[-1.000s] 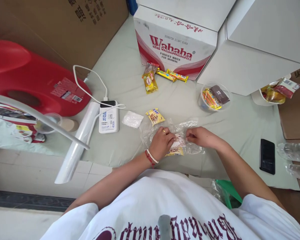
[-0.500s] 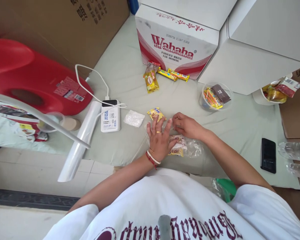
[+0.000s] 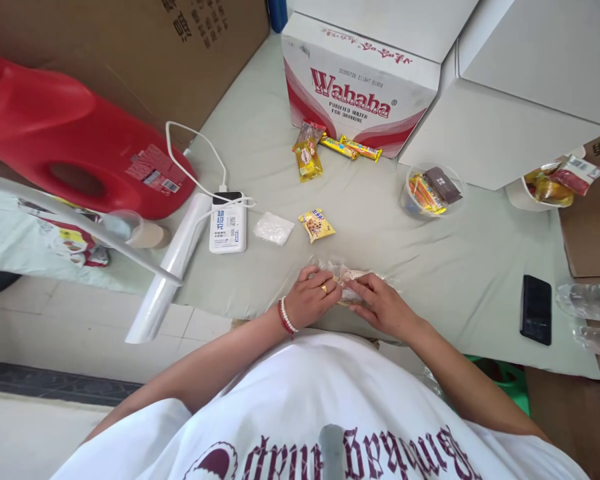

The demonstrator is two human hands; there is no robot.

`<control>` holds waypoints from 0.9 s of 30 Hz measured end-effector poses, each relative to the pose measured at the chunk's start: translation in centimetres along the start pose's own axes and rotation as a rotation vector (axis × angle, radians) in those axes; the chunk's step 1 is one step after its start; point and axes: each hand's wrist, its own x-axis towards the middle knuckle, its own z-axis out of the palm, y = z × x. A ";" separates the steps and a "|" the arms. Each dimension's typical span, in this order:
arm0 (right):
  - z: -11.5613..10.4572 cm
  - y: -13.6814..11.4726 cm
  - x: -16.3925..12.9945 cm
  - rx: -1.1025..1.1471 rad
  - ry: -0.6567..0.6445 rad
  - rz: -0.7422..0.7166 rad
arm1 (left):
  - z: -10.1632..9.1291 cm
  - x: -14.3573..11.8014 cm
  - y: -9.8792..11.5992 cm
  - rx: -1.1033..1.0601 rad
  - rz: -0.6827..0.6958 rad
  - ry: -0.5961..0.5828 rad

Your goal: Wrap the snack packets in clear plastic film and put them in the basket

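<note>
on the pale green cloth-covered tabletop [image 3: 260, 120], work looks part done, judging from the layout: one snack packet already inside the clear plastic bag [image 3: 353, 275] at the near edge, bag mouth apparently not yet closed, other snacks left loose further back. left hand [image 3: 311, 297] clenched on the bag's left end, ring finger showing; right hand [image 3: 384, 307] pinching the bag's right side, both touching it and each other's fingertips nearly meeting.

counted, largest first: one red plastic stool [image 3: 65, 140] lying at the left; one brown cardboard box [image 3: 145, 47] behind it; one wahaha water carton [image 3: 360, 87] at the back; two white boxes [image 3: 510, 100] beside that, as far as can be told; one roll of clear film [image 3: 173, 263] near the left edge; one white power bank [image 3: 228, 227] with one white cable [image 3: 195, 153]; one black phone [image 3: 535, 310] well to the right; two round clear tubs [image 3: 433, 190] holding snacks, one half cut off at the right; one small clear bag [image 3: 273, 228]; loose snack packets [image 3: 317, 225]: one cookie pack near the hands, four or so by the carton, exact number hard to tell.
</note>
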 end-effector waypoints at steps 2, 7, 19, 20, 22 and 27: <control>0.8 -0.1 -0.4 0.033 0.013 0.013 | -1.0 -1.6 -0.5 -0.081 0.079 -0.111; 1.7 -0.6 -0.7 0.050 0.018 0.129 | -3.6 -5.3 -1.2 -0.183 -0.346 -0.302; 1.8 -1.3 -0.4 -0.009 0.004 0.129 | -3.7 1.5 -1.0 -0.600 -0.621 -0.213; 1.8 -1.2 -0.4 -0.008 0.010 0.126 | -4.5 1.1 -1.0 -0.684 -0.567 -0.255; 2.1 -1.2 -0.5 -0.002 0.036 0.123 | -6.0 -0.3 -1.1 -0.782 -0.512 -0.335; 2.5 -1.4 -0.4 0.020 0.060 0.130 | -6.4 -3.3 0.1 -0.501 -0.522 -0.369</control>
